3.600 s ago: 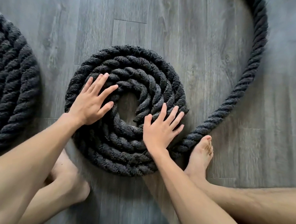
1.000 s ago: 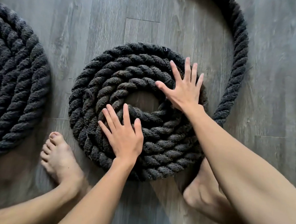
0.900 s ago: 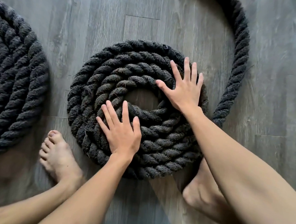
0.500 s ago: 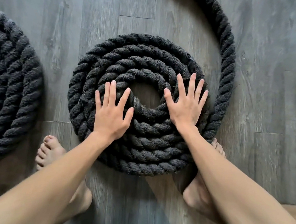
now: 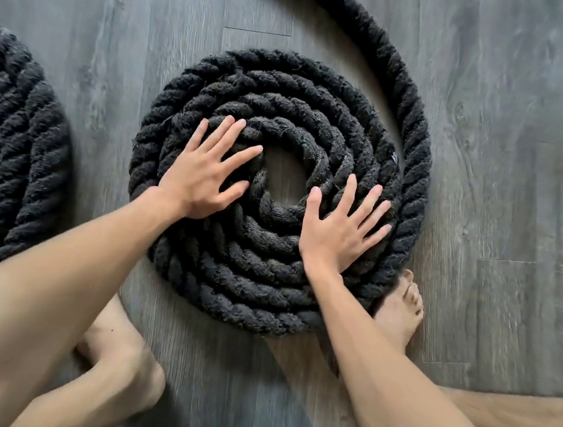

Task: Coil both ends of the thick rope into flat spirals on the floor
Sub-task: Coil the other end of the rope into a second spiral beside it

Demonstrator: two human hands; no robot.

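A thick black twisted rope forms a flat spiral (image 5: pixel 267 274) of several turns in the middle of the grey wood floor, with a small bare gap at its centre. My left hand (image 5: pixel 204 175) lies flat, fingers spread, on the spiral's inner left turns. My right hand (image 5: pixel 337 229) lies flat, fingers spread, on the lower right turns. The free rope (image 5: pixel 402 87) curves in from the top and wraps the spiral's right side. A second coiled spiral (image 5: pixel 11 153) lies at the left edge, partly out of frame.
My bare right foot (image 5: pixel 401 311) touches the spiral's lower right edge. My left foot (image 5: pixel 121 363) sits below the spiral, partly under my left forearm. Grey plank flooring (image 5: pixel 518 167) stretches to the right and above.
The spiral has turned clockwise under my palms: the left hand moved up and left, the right hand down and right. The free rope now hugs the coil's right side more closely.
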